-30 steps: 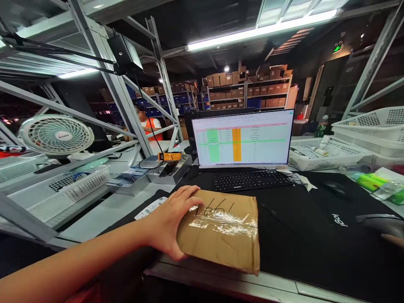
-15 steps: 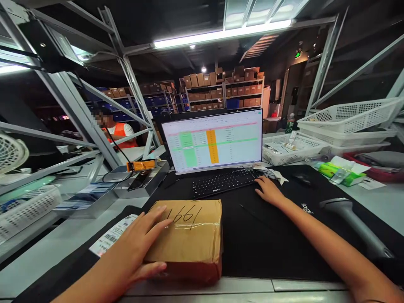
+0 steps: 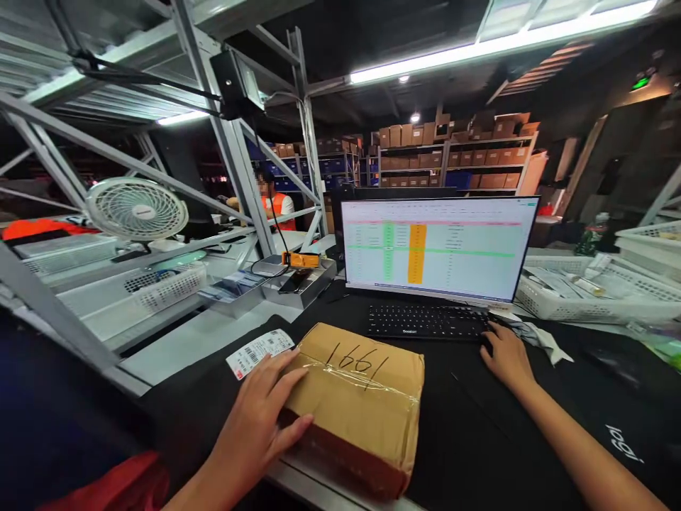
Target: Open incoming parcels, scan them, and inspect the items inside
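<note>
A brown cardboard parcel [image 3: 356, 397] sealed with clear tape and marked "1661" lies on the black desk mat [image 3: 479, 426] near the front edge. My left hand [image 3: 263, 419] rests flat on its left side, fingers spread. My right hand [image 3: 505, 355] sits at the right end of the black keyboard [image 3: 425, 321], fingers curled down on the keys. Behind the keyboard a monitor [image 3: 439, 245] shows a spreadsheet with green and orange columns. A white barcode label [image 3: 259, 351] lies just left of the parcel.
White mesh baskets [image 3: 585, 291] stand at the right, another basket [image 3: 154, 287] and a white fan [image 3: 137, 209] at the left. A metal tray with an orange device [image 3: 301, 261] sits left of the monitor. Grey rack struts rise at left. A person in an orange vest [image 3: 274, 202] works behind.
My right hand has come in from the right onto the keyboard's end and stays there. My left hand stays on the parcel. My head has turned left again.
</note>
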A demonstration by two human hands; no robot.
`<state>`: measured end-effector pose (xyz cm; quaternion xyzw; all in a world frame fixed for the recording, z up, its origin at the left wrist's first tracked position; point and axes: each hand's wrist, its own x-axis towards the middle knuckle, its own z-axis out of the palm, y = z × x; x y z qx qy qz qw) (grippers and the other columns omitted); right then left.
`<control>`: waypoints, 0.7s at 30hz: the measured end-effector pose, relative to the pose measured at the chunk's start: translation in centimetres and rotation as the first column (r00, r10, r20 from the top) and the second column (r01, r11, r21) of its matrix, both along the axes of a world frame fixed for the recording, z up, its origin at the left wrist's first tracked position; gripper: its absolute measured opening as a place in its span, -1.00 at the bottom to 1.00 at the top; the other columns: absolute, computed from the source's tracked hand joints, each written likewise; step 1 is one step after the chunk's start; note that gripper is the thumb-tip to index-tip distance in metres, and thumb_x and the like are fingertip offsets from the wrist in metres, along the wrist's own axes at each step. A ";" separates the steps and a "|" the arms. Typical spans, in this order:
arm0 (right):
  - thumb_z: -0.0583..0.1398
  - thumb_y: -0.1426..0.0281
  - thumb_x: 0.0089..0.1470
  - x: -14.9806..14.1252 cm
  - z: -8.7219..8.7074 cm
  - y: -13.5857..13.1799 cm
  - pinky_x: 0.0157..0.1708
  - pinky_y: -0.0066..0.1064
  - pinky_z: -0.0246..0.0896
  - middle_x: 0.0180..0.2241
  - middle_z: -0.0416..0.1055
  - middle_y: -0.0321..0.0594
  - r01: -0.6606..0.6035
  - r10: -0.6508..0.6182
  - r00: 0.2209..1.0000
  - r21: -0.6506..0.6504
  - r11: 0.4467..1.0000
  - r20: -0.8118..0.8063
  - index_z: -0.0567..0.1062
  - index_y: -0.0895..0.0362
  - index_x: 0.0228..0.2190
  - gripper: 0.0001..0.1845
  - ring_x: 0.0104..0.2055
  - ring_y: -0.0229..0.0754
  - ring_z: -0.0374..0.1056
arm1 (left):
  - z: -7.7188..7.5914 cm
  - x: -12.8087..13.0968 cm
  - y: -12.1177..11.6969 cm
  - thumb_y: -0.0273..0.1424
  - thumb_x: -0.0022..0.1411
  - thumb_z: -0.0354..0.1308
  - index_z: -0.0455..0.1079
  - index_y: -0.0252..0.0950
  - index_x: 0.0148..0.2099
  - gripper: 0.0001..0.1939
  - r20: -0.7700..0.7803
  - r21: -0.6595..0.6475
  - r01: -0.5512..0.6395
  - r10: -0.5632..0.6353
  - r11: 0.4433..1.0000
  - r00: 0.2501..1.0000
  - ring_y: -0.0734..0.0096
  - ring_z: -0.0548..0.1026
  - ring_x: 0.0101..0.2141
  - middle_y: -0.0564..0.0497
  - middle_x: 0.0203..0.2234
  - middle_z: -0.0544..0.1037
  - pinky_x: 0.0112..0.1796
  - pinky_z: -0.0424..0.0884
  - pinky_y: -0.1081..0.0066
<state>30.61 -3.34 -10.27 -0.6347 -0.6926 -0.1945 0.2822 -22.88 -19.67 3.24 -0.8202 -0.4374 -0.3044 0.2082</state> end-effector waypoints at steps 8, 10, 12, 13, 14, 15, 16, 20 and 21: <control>0.01 0.28 0.20 0.9 2.6 -1.4 0.18 0.08 0.16 0.14 0.24 0.16 -0.008 0.006 0.997 -0.020 1.000 -0.073 0.42 0.24 -0.04 -0.59 0.19 0.20 0.18 | -0.2 2.0 -0.5 -0.24 0.32 0.13 0.34 -0.24 0.08 -0.66 0.064 0.071 0.035 -0.040 0.997 0.997 0.03 0.37 0.17 -0.21 0.15 0.42 0.28 0.15 -0.09; 0.00 0.28 0.20 0.9 3.4 -2.6 0.18 0.07 0.16 0.14 0.25 0.16 -0.022 0.016 0.996 -0.075 0.997 -0.083 0.43 0.24 -0.04 -0.59 0.20 0.20 0.18 | -0.3 2.3 -0.3 -0.23 0.33 0.11 0.34 -0.23 0.07 -0.68 0.082 0.062 0.059 -0.064 0.996 0.995 0.06 0.40 0.13 -0.19 0.11 0.45 0.25 0.19 -0.07; 0.01 0.27 0.22 0.6 3.8 -4.6 0.11 -0.03 0.26 0.05 0.34 0.10 -0.055 0.040 0.995 -0.169 0.984 -0.094 0.46 0.19 -0.07 -0.61 0.11 0.14 0.29 | -0.3 2.6 -0.1 -0.24 0.33 0.10 0.36 -0.23 0.06 -0.70 0.090 0.057 0.077 -0.082 0.995 0.993 0.09 0.44 0.07 -0.16 0.05 0.49 0.22 0.24 -0.04; 0.01 0.26 0.23 0.3 3.7 -5.9 0.04 -0.10 0.32 -0.02 0.41 0.04 -0.081 0.058 0.993 -0.228 0.970 -0.104 0.49 0.15 -0.10 -0.64 0.02 0.08 0.36 | -0.2 2.6 0.0 -0.26 0.33 0.10 0.37 -0.23 0.05 -0.71 0.089 0.067 0.087 -0.093 0.994 0.992 0.10 0.45 0.04 -0.15 0.01 0.50 0.20 0.27 -0.02; 0.02 0.25 0.24 -0.1 3.4 -7.3 -0.04 -0.18 0.37 -0.11 0.46 -0.03 -0.112 0.081 0.990 -0.287 0.951 -0.117 0.51 0.12 -0.14 -0.66 -0.08 0.01 0.42 | -0.2 2.7 0.1 -0.27 0.33 0.10 0.38 -0.25 0.05 -0.71 0.084 0.083 0.095 -0.102 0.992 0.991 0.10 0.46 0.02 -0.15 -0.01 0.52 0.18 0.29 0.01; 0.04 0.23 0.23 -0.6 2.9 -8.8 -0.11 -0.25 0.40 -0.18 0.48 -0.09 -0.149 0.110 0.985 -0.341 0.928 -0.130 0.53 0.09 -0.17 -0.67 -0.16 -0.05 0.44 | -0.2 2.7 0.2 -0.29 0.34 0.09 0.39 -0.27 0.05 -0.71 0.077 0.100 0.102 -0.110 0.990 0.991 0.10 0.47 0.00 -0.16 -0.03 0.52 0.15 0.32 0.02; 0.07 0.22 0.21 -1.2 2.2 -10.3 -0.14 -0.29 0.41 -0.21 0.49 -0.12 -0.188 0.142 0.979 -0.383 0.904 -0.145 0.54 0.08 -0.16 -0.68 -0.19 -0.08 0.45 | -0.2 2.7 0.3 -0.30 0.34 0.09 0.40 -0.30 0.06 -0.70 0.069 0.119 0.111 -0.120 0.987 0.990 0.09 0.48 -0.01 -0.18 -0.04 0.53 0.13 0.34 0.04; 0.10 0.20 0.12 -3.0 -1.6 -14.1 -0.07 -0.17 0.41 -0.14 0.45 -0.02 -0.251 0.179 0.962 -0.413 0.875 -0.206 0.52 0.16 -0.05 -0.55 -0.13 0.01 0.45 | -0.5 3.0 0.3 -0.29 0.38 0.04 0.43 -0.36 0.03 -0.70 0.058 0.223 0.147 -0.164 0.964 0.985 0.08 0.51 -0.06 -0.22 -0.08 0.55 0.05 0.39 0.07; 0.07 0.21 0.11 -3.1 -2.5 -14.3 -0.08 -0.11 0.41 -0.16 0.44 0.00 -0.242 0.162 0.962 -0.409 0.880 -0.220 0.52 0.16 -0.06 -0.55 -0.15 0.04 0.45 | -0.7 3.1 0.3 -0.28 0.40 0.02 0.44 -0.36 0.02 -0.69 0.067 0.244 0.145 -0.165 0.959 0.984 0.09 0.51 -0.07 -0.21 -0.10 0.56 0.02 0.41 0.09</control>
